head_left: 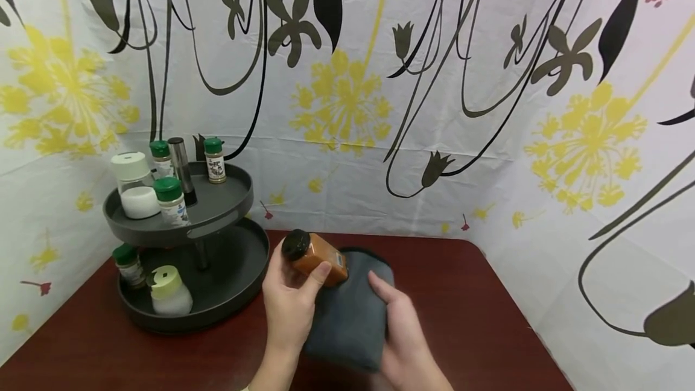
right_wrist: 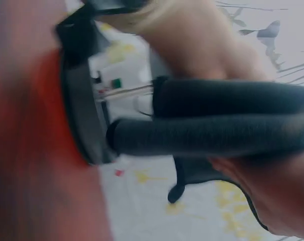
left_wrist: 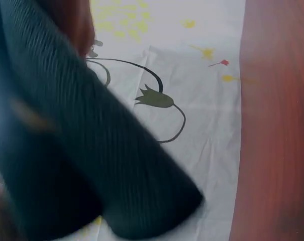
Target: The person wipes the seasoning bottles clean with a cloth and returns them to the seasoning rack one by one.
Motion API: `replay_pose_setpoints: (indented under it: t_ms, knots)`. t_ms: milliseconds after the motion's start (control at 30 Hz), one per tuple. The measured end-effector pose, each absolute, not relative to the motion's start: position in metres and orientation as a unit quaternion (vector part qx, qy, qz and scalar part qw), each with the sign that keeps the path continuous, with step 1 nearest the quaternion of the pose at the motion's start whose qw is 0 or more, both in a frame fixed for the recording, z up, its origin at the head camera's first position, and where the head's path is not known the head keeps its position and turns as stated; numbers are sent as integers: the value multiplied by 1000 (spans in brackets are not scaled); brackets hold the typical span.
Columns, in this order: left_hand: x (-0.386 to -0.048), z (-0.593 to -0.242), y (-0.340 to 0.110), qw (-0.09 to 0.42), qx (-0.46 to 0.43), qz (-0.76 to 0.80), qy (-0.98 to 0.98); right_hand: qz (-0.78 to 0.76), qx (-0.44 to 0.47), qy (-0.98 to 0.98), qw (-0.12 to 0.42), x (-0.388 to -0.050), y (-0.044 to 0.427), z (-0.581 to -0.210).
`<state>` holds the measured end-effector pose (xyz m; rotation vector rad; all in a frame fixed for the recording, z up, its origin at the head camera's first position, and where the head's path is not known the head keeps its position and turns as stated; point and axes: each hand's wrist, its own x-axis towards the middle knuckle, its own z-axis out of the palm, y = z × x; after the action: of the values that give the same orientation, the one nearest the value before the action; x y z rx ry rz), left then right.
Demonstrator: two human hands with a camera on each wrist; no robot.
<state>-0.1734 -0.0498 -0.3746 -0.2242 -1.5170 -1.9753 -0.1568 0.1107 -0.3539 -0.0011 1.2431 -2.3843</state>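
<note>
My left hand point(head_left: 293, 309) grips a small spice bottle point(head_left: 321, 256) with orange-brown contents and a black cap, tilted with the cap toward the upper left. Beside it, my right hand point(head_left: 404, 330) holds a folded dark grey cloth point(head_left: 347, 327), thumb on its upper face. The bottle's base overlaps the cloth's upper left part in the head view; whether they touch I cannot tell. In the left wrist view the cloth point(left_wrist: 116, 150) is blurred and covers much of the left side. Thick folds of the cloth point(right_wrist: 212, 135) show edge-on in the right wrist view.
On the dark red table point(head_left: 461, 300), a two-tier black round rack point(head_left: 179, 234) stands at the left. Its upper tier bears several green-capped bottles, a white-lidded jar point(head_left: 136, 189) and a metal cylinder point(head_left: 181, 168). Below are a green-capped bottle point(head_left: 129, 265) and a yellow-lidded jar point(head_left: 170, 294).
</note>
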Motion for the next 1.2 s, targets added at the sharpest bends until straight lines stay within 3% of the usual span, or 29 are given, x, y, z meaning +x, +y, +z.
replay_pose_setpoints:
  t_ms: [167, 400, 633, 833, 900, 1067, 1200]
  knots:
    - [-167, -374, -44, 312, -91, -760, -562, -874, -18, 453, 178, -160, 114, -347]
    - [-161, -378, -41, 305, -93, -756, -572, -873, -8, 420, 246, -148, 113, -360]
    - [-161, -378, -40, 308, -96, -757, -568, -882, 1, 438, 172, -151, 118, -349]
    - [-160, -381, -36, 310, -110, -749, -575, -881, -11, 409, 238, -147, 118, -357]
    - [-160, -381, -37, 312, -99, -751, -574, -879, -1, 414, 236, -142, 122, -357]
    - [-160, -379, -35, 310, -107, -752, -572, -881, 6, 442, 167, -145, 127, -349]
    - [-159, -380, -30, 314, -122, -745, -576, -888, -15, 417, 192, -148, 123, -353]
